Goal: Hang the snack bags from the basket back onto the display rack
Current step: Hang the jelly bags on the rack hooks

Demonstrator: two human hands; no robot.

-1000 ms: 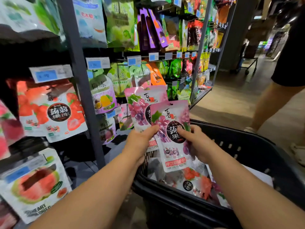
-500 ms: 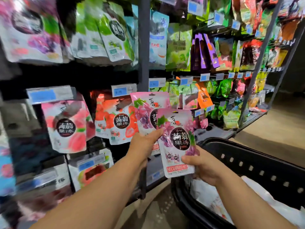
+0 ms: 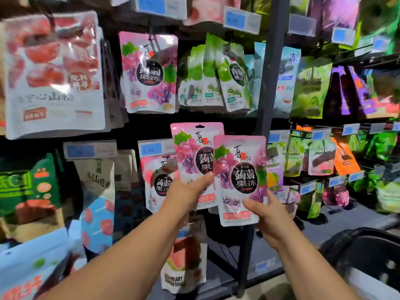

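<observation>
Nearest us, the basket (image 3: 368, 252) sits at lower right, beside the right arm. Our left hand (image 3: 187, 195) pinches one pink bag near its bottom edge. Our right hand (image 3: 264, 215) grips a matching one, thumb on its front. Both bags stand upright with the long axis vertical and the hang holes on top, and the right bag (image 3: 240, 176) overlaps the left bag (image 3: 194, 148).

Beyond them, the hung grape bags (image 3: 149, 72) of the same print lie up and to the left, on the upper row, so we judge the left hand the nearer one. The rack post (image 3: 265, 83) rises just right of the held bags. Green bags (image 3: 216, 76) crowd the grape bags' right side, and a price tag (image 3: 160, 7) hangs just above them. We cannot tell how much room is left in front of that stack.
</observation>
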